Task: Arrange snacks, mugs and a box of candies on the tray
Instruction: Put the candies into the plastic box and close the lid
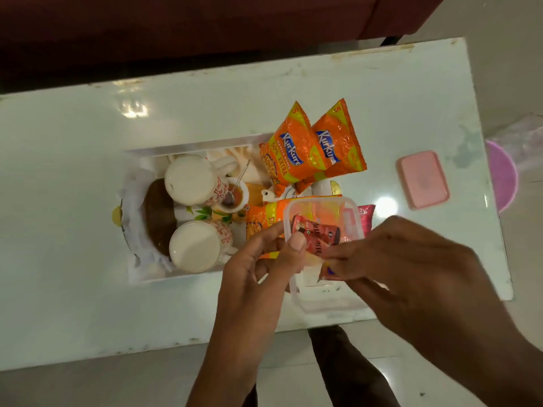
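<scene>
The left hand (258, 259) grips the left rim of the clear box (294, 289), thumb over the edge, holding it above the near right end of the tray (191, 146). The right hand (411, 265) seems to pinch a red candy (316, 239) in the box. Two mugs (191, 180) stand on the tray's left; orange snack packets (289, 154) lie on its right. A pink lid (422, 179) rests on the worktop (73, 201), far right.
</scene>
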Motion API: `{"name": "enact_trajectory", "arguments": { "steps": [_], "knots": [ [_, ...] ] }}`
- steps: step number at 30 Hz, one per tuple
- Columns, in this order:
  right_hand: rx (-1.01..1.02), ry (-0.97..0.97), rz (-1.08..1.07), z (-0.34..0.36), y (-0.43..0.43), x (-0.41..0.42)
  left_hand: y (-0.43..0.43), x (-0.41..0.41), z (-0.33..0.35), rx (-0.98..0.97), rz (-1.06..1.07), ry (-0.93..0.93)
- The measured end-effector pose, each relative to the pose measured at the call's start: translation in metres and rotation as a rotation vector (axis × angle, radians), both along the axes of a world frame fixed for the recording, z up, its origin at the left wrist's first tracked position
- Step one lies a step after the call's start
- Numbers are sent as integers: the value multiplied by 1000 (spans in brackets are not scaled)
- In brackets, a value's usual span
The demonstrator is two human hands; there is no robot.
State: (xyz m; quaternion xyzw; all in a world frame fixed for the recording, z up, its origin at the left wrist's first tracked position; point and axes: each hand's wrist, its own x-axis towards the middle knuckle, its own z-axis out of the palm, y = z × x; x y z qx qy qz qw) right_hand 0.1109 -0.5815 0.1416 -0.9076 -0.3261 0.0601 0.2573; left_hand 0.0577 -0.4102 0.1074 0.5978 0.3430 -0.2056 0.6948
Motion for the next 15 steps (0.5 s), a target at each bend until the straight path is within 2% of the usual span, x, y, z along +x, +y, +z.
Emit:
{"name": "enact_trajectory", "arguments": {
  "steps": [3,9,12,15],
  "knots": [
    [-123,-17,101,-3,7,-10,0,-7,2,42,-14,28],
    [-147,37,125,-5,13,-32,1,-21,2,56,-17,41],
    [-205,100,210,2,11,-34,-1,-26,1,56,-18,50],
    [-73,90,168,15,-3,-27,-1,-28,0,46,-9,62]
  ]
}}
